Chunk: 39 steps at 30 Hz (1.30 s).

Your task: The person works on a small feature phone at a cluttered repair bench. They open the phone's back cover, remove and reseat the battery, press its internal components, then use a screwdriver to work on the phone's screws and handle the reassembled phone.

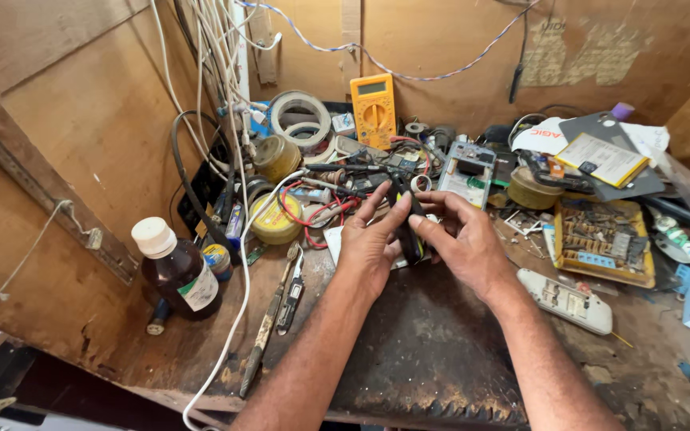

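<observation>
Dark slim device, long axis upright, both hands' grip closed on it, left hand, right hand.

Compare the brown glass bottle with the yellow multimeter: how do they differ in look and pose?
The brown glass bottle is dark and rounded with a white cap; the yellow multimeter is bright, flat and rectangular. The bottle stands upright at the bench's left; the multimeter leans against the wooden back wall. Neither is touched by a hand.

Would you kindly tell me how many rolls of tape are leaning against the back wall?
2: a larger white roll stands against the wall left of the yellow multimeter, and a smaller roll overlaps its lower front. Others may be hidden in the clutter.
</observation>
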Available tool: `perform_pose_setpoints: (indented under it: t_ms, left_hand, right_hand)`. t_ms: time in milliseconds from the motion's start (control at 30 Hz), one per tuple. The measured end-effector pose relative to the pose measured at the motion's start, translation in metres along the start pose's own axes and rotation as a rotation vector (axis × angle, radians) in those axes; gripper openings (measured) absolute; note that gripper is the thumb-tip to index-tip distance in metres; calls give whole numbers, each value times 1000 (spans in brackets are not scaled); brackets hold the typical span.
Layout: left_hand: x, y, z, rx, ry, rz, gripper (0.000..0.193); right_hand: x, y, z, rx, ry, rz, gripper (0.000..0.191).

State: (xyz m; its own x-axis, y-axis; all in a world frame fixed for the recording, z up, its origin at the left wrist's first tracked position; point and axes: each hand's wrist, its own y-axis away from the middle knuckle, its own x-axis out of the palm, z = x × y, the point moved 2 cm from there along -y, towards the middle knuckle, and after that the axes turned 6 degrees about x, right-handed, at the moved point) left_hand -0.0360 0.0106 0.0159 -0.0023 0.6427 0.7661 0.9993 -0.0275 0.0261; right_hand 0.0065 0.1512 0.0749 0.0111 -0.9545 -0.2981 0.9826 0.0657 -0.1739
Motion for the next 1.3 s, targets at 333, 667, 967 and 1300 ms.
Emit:
perform_pose_setpoints:
  t_ms: [333, 667, 967, 1300]
  left_hand:
    - [-11, -9, 7, 13, 5, 112, 69]
    - [-24, -28, 18, -64, 267, 74, 32]
    - [-24, -38, 26, -158, 597, 124, 37]
    - [-17, -35, 24, 1, 327, 59, 48]
  right_hand:
    - [-24, -9, -26, -156, 140, -507, 30]
    - [-42, 4, -39, -152, 903, -856, 28]
    - [-29, 7, -14, -309, 995, -822, 34]
    - [11, 5, 2, -73, 119, 118, 53]
